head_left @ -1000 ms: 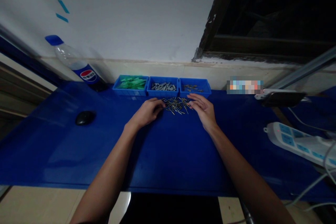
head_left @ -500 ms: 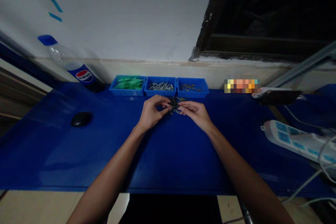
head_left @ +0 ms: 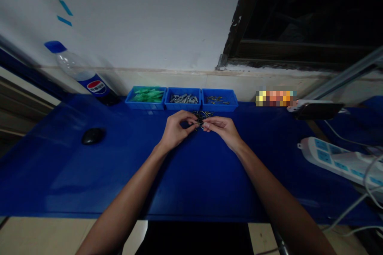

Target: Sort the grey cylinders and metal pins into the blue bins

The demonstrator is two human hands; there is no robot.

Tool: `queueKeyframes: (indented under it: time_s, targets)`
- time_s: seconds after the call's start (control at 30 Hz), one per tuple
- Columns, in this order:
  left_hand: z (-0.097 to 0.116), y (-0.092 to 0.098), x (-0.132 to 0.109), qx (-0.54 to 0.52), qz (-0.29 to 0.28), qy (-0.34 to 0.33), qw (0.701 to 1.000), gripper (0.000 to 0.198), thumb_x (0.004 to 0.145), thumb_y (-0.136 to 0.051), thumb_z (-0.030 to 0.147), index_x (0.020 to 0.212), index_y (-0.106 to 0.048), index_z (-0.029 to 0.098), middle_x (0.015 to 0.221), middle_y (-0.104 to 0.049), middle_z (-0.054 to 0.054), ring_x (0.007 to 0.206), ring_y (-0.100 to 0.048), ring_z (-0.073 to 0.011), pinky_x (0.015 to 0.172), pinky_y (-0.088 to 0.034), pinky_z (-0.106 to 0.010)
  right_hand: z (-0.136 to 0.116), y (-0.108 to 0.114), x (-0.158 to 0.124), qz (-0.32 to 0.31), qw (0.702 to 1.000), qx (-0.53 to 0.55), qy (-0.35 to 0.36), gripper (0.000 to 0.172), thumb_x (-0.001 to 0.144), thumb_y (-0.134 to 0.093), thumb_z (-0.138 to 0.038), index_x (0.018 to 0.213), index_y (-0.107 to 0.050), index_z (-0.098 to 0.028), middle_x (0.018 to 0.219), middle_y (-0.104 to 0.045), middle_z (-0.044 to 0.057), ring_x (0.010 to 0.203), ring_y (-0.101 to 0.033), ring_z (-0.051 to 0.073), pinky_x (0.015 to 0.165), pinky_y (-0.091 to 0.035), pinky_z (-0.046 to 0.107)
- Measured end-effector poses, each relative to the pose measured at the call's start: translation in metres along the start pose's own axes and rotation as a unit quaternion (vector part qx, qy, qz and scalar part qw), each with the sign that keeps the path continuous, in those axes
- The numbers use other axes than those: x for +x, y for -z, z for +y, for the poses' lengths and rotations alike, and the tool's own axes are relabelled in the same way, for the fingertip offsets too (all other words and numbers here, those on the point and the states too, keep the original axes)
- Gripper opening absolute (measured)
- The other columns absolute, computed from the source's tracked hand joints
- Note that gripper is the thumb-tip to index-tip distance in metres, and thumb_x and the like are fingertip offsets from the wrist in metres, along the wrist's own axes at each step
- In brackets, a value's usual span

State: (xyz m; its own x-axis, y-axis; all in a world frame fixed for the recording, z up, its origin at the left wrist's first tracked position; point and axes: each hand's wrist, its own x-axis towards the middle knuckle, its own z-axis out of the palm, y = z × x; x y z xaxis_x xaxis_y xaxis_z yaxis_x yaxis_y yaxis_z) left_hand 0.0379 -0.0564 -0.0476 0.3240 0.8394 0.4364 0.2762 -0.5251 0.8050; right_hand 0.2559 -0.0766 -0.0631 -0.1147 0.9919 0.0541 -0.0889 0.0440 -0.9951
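A small heap of thin metal nails lies on the blue table just in front of three blue bins. My left hand and my right hand meet over the near edge of the heap, fingertips together, each pinched on nails. The left bin holds green plastic plugs, the middle bin grey pieces, the right bin a few nails. How many nails each hand holds is too small to see.
A Pepsi bottle leans at the back left. A black mouse lies left of my arms. A white power strip with cables and a phone sit at the right. The table's front edge runs below my forearms.
Both hands have drawn inward from the sides of the spread nails, raking them into a tighter heap. Their fingers went from loosely curled to pinched together at its near edge.
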Motion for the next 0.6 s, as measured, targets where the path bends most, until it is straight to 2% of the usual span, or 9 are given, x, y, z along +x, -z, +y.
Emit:
queueKeyframes:
  time_s: [0.07, 0.17, 0.27, 0.47, 0.6]
  targets:
    - [0.001, 0.005, 0.001, 0.068, -0.013, -0.01, 0.998, 0.018, 0.089, -0.078, 0.025, 0.106, -0.074, 0.019, 0.105, -0.076, -0.008, 0.091, -0.075, -0.0205, 0.087, -0.063, -0.036, -0.002, 0.0, 0.0, 0.032, 0.999, -0.001, 0.021, 0.031, 0.075, -0.09, -0.044, 0.097, -0.083, -0.023, 0.088, -0.084, 0.006, 0.08, -0.079, 0.024, 0.082, -0.065, 0.043]
    - [-0.003, 0.013, 0.001, 0.18, -0.045, -0.006, 0.983, 0.023, 0.093, -0.074, 0.024, 0.115, -0.074, 0.019, 0.117, -0.076, -0.011, 0.108, -0.073, -0.0263, 0.1, -0.059, -0.045, -0.006, 0.003, 0.0, 0.08, 0.995, -0.001, 0.067, 0.043, 0.077, -0.09, -0.041, 0.116, -0.08, -0.027, 0.12, -0.081, 0.008, 0.104, -0.079, 0.027, 0.1, -0.061, 0.049]
    - [-0.01, 0.016, 0.0, 0.236, -0.082, 0.011, 0.968, 0.023, 0.093, -0.07, 0.019, 0.116, -0.075, 0.019, 0.121, -0.076, -0.011, 0.113, -0.071, -0.0293, 0.104, -0.056, -0.048, -0.008, 0.007, 0.001, 0.084, 0.993, -0.017, 0.087, 0.055, 0.077, -0.089, -0.039, 0.129, -0.074, -0.031, 0.14, -0.072, 0.009, 0.115, -0.075, 0.03, 0.102, -0.06, 0.051]
    - [-0.015, 0.014, -0.001, 0.259, -0.099, 0.026, 0.961, 0.021, 0.097, -0.059, 0.012, 0.107, -0.076, 0.018, 0.11, -0.075, -0.01, 0.097, -0.072, -0.0251, 0.09, -0.058, -0.039, -0.002, 0.01, 0.003, 0.098, 0.992, -0.04, 0.072, 0.046, 0.079, -0.087, -0.041, 0.122, -0.076, -0.028, 0.133, -0.075, 0.01, 0.107, -0.077, 0.029, 0.1, -0.06, 0.05]
    - [-0.016, 0.014, -0.001, 0.272, -0.089, 0.02, 0.958, 0.02, 0.098, -0.057, 0.012, 0.107, -0.073, 0.018, 0.105, -0.073, -0.01, 0.099, -0.068, -0.0269, 0.09, -0.056, -0.04, -0.002, 0.009, 0.003, 0.097, 0.992, -0.043, 0.068, 0.041, 0.081, -0.085, -0.043, 0.118, -0.078, -0.027, 0.129, -0.077, 0.01, 0.104, -0.078, 0.028, 0.096, -0.061, 0.047]
